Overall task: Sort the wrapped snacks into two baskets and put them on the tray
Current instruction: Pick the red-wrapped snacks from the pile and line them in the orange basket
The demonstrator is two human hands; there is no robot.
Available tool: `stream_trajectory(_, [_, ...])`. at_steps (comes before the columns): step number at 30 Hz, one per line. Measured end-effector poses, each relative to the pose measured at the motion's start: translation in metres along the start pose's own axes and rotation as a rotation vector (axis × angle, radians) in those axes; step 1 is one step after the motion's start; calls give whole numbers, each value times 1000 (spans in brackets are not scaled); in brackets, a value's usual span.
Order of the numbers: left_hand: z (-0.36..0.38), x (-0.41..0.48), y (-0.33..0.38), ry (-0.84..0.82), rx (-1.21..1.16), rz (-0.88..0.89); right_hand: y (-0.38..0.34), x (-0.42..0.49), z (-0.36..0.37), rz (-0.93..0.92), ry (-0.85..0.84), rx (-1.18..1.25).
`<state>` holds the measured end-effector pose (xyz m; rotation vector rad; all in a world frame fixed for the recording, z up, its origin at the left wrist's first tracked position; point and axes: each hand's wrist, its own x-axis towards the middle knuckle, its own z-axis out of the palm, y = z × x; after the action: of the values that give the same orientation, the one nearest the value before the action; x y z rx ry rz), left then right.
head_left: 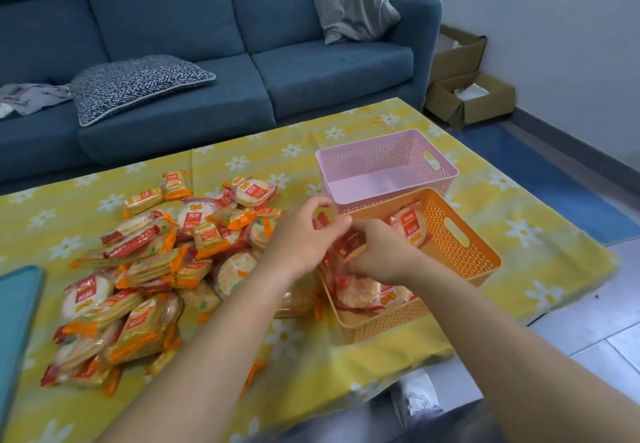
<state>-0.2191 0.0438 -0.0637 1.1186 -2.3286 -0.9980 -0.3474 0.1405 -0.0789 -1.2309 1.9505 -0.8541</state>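
Head view: both hands are working at the near-left corner of the orange perforated plastic basket (460, 245), which is sitting on the desk covered by a yellow daisy-print cloth (540, 255). The left hand (299, 238) is pinching the edge of a red-trimmed wrapped snack packet (341, 247) between thumb and fingers. The right hand (382, 252) is curling over the same packet from the basket side; whether it is gripping or only steadying cannot be told. Several round rice-cracker packets (363, 295) are lying inside the orange basket. The pink perforated plastic basket (384, 169), touching the orange one on its far side, is holding nothing visible. The mixed pile of wrapped snacks (156, 262), round crackers and rectangular biscuits in red and orange wrappers, is lying on the cloth left of the hands. A teal flat tray (17, 311) is showing at the left edge, well apart from both baskets.

Step in hand, as judged: sorting is at an early stage, with one packet being placed into the orange basket. The next move calls for releasing it, then returning to the pile and directing the other snack type to the pink basket.

Writing: one packet label is showing the digits "151"; the remaining label print is not legible
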Motion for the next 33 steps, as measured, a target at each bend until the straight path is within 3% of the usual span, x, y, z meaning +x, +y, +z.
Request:
stream_trajectory(2, [4,0,0,-25,154,10,5,2,-6,49,43,16])
stream_trajectory(4, [5,0,0,-17,202,-8,10,1,-11,68,93,-235])
stream_trajectory(6, [4,-1,2,-9,203,-28,15,-2,-8,87,3,-525])
stream_trajectory(8, [3,1,4,3,223,-36,16,-5,-2,108,-81,-672])
stream_trajectory(11, [2,2,8,8,241,-61,10,-7,-8,97,-22,-824])
stream_trajectory(13, [3,4,10,3,259,-75,5,-8,-22,120,87,-760])
stream_trajectory(18, [13,1,13,-8,440,-21,-1,-4,-34,88,404,-322])
stream_trajectory(21, [25,-8,11,54,499,60,-3,-2,-10,83,315,-253])
stream_trajectory(25, [26,-13,2,158,394,135,-5,1,0,95,135,-146])
stream_trajectory(29, [23,-11,-10,45,413,295,-2,4,-13,122,-37,28])
stream_trajectory(31, [24,-11,-14,-43,481,306,6,5,-19,107,27,-126])
stream_trajectory(33, [25,-11,-18,-54,541,294,15,2,-23,126,120,-437])
